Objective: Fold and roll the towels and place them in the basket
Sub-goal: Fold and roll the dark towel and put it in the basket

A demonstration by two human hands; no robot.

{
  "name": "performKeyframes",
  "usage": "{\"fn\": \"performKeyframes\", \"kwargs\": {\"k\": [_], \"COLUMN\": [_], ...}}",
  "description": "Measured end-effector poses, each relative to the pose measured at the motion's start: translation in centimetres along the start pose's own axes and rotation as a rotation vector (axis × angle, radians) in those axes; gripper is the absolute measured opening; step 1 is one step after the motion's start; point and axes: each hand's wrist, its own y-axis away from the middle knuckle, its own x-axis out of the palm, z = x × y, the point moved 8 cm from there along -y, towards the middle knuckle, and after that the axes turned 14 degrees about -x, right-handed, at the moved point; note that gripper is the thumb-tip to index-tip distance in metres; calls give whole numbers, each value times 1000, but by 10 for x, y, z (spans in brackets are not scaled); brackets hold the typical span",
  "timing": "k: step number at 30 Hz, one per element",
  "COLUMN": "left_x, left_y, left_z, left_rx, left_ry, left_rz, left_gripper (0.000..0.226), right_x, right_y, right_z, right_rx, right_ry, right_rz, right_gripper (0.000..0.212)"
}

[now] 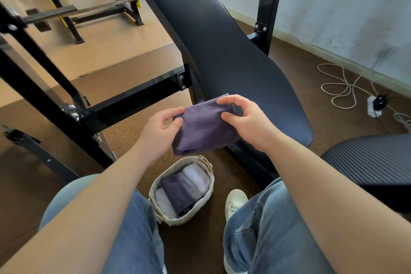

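A dark purple towel (203,128), folded and partly rolled, is held in the air between both hands, just in front of the bench's near end. My left hand (159,132) pinches its left edge with thumb and fingers. My right hand (246,122) grips its right edge, fingers curled over the top. Below, on the floor between my knees, stands a small oval woven basket (208,167) with a light fabric liner. Inside it lie several rolled towels (181,191), dark purple in the middle and pale lilac at the sides.
A black padded weight bench (222,46) slopes away ahead on a black steel frame (133,95). A second black pad (373,158) sits at the right. A white cable and power strip (375,104) lie on the brown floor. My white shoe (235,202) is beside the basket.
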Motion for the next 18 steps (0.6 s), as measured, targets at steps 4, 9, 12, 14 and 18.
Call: {"fn": "performKeyframes", "kwargs": {"k": [4, 9, 12, 14, 18], "left_x": [3, 9, 7, 5, 3], "left_y": [-5, -7, -2, 2, 6], "left_z": [7, 10, 3, -1, -2], "left_rx": [-27, 37, 137, 179, 203], "left_ry": [-143, -415, -473, -502, -538], "left_rz": [13, -6, -109, -151, -187], "left_gripper": [76, 98, 75, 58, 43], "right_x": [5, 12, 11, 13, 13], "right_y": [0, 4, 4, 3, 3], "right_z": [5, 11, 10, 11, 9], "right_rx": [-65, -134, -200, -217, -190], "right_ry": [152, 371, 455, 492, 599], "right_rz": [126, 300, 257, 240, 249], "right_gripper": [45, 70, 58, 48, 36]}}
